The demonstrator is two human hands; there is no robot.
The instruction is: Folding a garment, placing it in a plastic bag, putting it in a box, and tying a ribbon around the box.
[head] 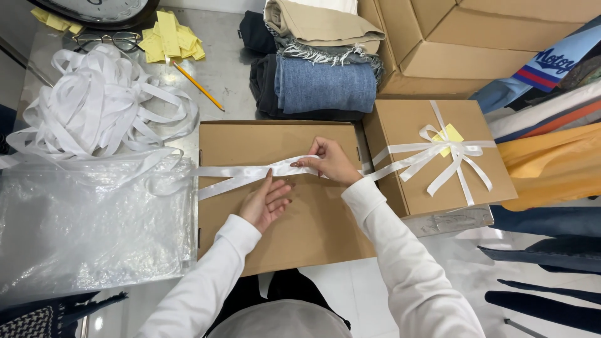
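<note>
while the ribbon (pixel 241 173) runs left to right across the shut cardboard box (pixel 282 219), right hand (pixel 332 161) pinches it and left hand (pixel 266 203) presses it flat, fingers spread.

A clothing shop's gift-packing station: stacked plain brown cardboard cartons (pixel 476 37) at one o'clock, folded denim and beige garments (pixel 322 69) at twelve, a loose heap of white satin ribbon (pixel 100 103) at ten on the metal desk (pixel 225 72).

We see the left hand (pixel 268 201) flat on the cardboard box (pixel 313 231), fingertip pressing the white ribbon (pixel 241 173). The right hand (pixel 332 160) pinches the ribbon just beside it. Another box w/ a tied bow (pixel 438 156) stands at the right.
</note>
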